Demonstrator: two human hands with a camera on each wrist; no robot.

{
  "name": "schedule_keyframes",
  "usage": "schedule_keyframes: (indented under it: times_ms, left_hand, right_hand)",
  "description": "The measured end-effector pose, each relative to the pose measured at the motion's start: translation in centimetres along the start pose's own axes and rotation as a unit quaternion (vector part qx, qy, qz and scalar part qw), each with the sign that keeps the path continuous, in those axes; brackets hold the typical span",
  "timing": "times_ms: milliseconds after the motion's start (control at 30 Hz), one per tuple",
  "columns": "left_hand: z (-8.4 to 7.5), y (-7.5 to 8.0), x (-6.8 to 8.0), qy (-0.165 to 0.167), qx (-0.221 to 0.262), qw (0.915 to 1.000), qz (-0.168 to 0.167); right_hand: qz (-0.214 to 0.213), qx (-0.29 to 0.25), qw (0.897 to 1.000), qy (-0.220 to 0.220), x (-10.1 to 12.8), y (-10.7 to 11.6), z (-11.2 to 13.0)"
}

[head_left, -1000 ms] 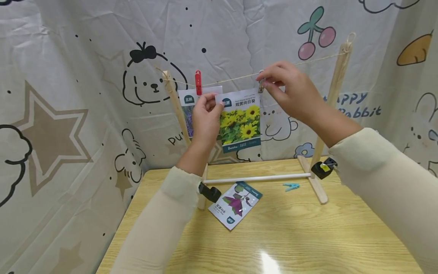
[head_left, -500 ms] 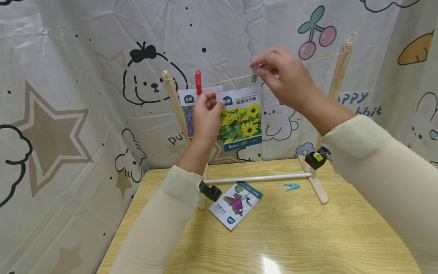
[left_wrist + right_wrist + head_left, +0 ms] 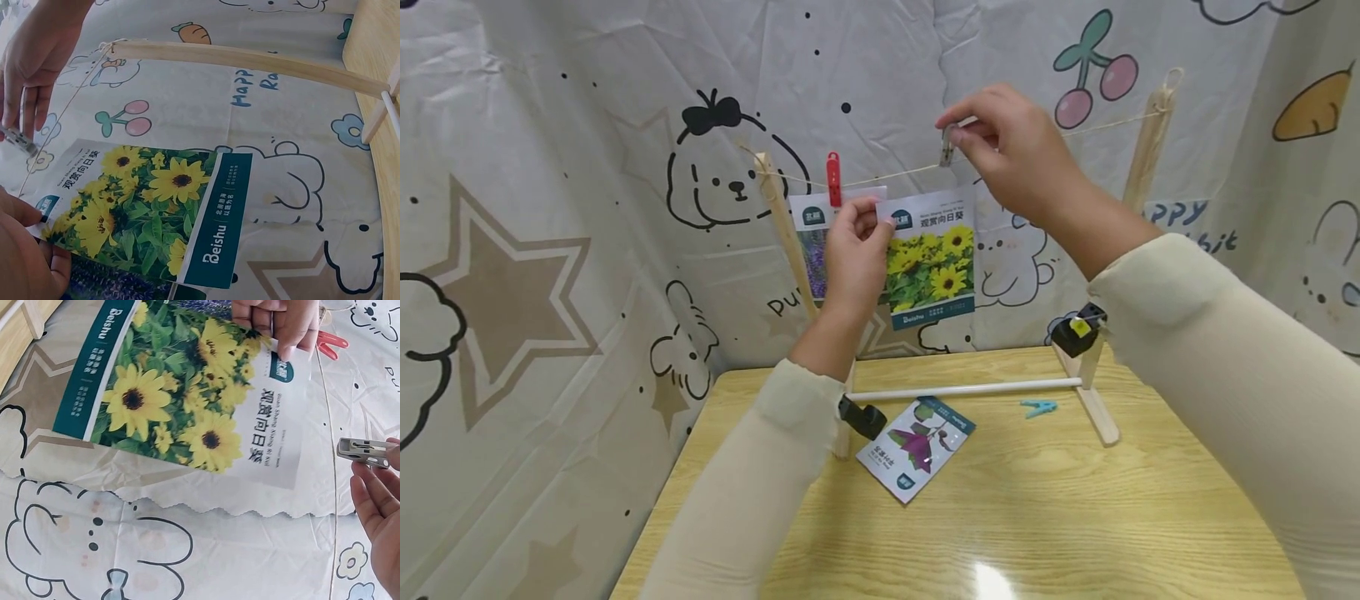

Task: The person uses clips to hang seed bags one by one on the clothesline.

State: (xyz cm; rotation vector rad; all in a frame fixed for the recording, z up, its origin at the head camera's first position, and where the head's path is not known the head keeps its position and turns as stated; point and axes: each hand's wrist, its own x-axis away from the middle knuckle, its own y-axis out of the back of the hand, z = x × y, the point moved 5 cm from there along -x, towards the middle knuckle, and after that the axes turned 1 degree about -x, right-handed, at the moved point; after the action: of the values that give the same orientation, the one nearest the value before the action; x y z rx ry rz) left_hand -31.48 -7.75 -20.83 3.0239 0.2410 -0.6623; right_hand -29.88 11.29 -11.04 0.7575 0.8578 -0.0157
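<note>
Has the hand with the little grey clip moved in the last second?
Yes. The right hand with the grey clip rose and shifted left, now above the string.

Colours and patterns on the string rack

Yellow sunflowers above a teal band are printed on the glossy paper seed packet (image 3: 931, 258); a red plastic clothespin (image 3: 833, 179) and a grey clip (image 3: 947, 150) are shown on beige string (image 3: 887, 175).

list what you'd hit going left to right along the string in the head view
left wooden post → red plastic clothespin → left hand holding the sunflower seed packet → small grey clip pinched by the right hand → right wooden post
</note>
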Motion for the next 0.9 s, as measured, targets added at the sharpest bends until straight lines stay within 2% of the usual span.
schedule_keyframes:
  times_ms: [167,467,900]
  left_hand:
    - [-0.1,-0.1,0.0,0.002,-0.002,1.0,-0.001]
    - [-0.7,-0.2,-0.4,-0.009,-0.009,0.9999,-0.001]
    - [-0.8,-0.1,-0.3,-0.016,0.004,0.9998,-0.006]
  right_hand:
    - [0.001,0.003,1.0,-0.002,-0.7,0.0,0.4]
    - [0.024,0.006,0.999,-0.039,-1.5,-0.2,0.6]
    - [0.054,-0.018,0.996,-0.062,-1.7,-1.3,0.3]
